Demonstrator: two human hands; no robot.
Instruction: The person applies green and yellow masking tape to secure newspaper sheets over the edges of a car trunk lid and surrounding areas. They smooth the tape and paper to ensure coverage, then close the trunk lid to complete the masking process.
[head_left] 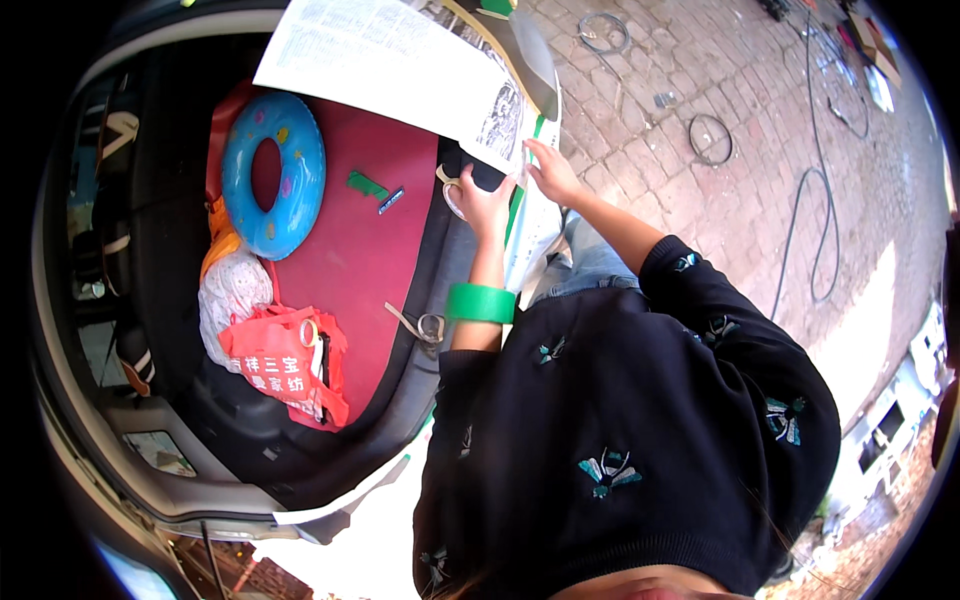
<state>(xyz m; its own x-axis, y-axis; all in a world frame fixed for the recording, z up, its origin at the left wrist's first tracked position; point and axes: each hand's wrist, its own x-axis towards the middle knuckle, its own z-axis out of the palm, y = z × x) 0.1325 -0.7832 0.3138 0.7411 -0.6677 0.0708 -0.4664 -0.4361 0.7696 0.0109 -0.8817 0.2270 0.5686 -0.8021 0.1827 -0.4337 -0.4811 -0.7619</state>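
My left hand [485, 205] lies at the car's boot edge, thumb and finger spread apart, by the lower corner of a printed newspaper sheet [390, 65]. A roll of green tape [480, 302] is worn round my left forearm like a bangle. Just to the right, my right hand [554, 175] reaches to the outer edge of the sheet with its fingers apart, beside a narrow green tape strip [516, 213] along the white bumper covering [535, 235]. Beside my left thumb is a beige looped strip [450, 190]; how it is fixed cannot be made out.
On the red boot floor [370, 250] lie a blue inflatable swim ring [310, 190], a red printed bag [270, 350], a white patterned bundle [235, 290] and a green scrap [366, 185]. Hoses [808, 235] and a black ring [710, 138] lie on the brick paving [640, 120].
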